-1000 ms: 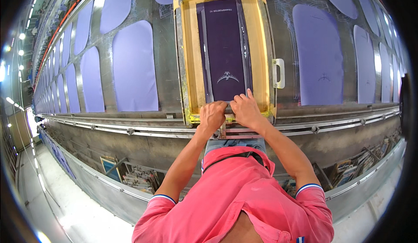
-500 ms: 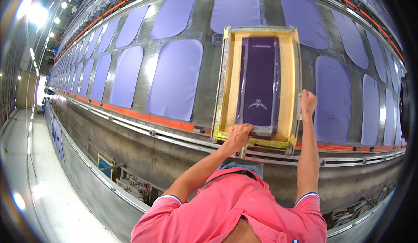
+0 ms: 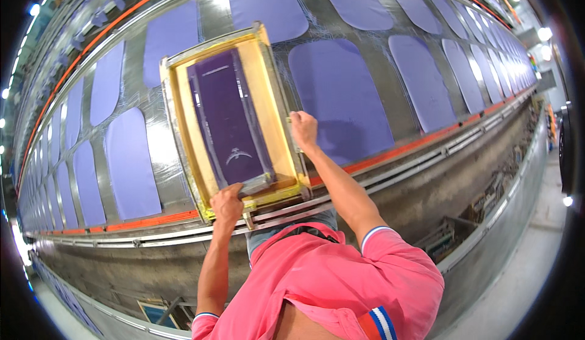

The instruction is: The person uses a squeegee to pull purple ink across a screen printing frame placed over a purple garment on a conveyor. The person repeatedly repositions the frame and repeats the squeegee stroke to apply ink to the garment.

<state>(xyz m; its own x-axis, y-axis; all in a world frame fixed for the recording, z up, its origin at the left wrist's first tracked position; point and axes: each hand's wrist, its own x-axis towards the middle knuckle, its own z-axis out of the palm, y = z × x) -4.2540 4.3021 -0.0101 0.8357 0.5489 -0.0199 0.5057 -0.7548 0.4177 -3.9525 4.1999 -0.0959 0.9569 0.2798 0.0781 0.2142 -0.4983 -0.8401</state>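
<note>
We see the rectangular, yellow-edged frame (image 3: 277,196) over the metal bench (image 3: 170,175), its near end toward the person's waist and a lilac panel (image 3: 338,90) just beyond its right side. At that right side the right hand (image 3: 303,130) is curled into a fist, about what we take to be a handle, which it hides; such a hold would suit steering the frame from its flank. The left hand (image 3: 225,205) sits at the frame's near left corner, fingers bent inward, the index reaching to the end of a grey bar (image 3: 257,184); we cannot tell whether it pinches the bar or the rim. We judge that this pairing, one hold at the side and one at the near end, checks any twisting of the frame. Inside the frame, the grey bar lies across the near end of the dark purple window (image 3: 226,117), where the raised walls probably confine it. A metal rail (image 3: 137,242) runs along the frame's near end.
</note>
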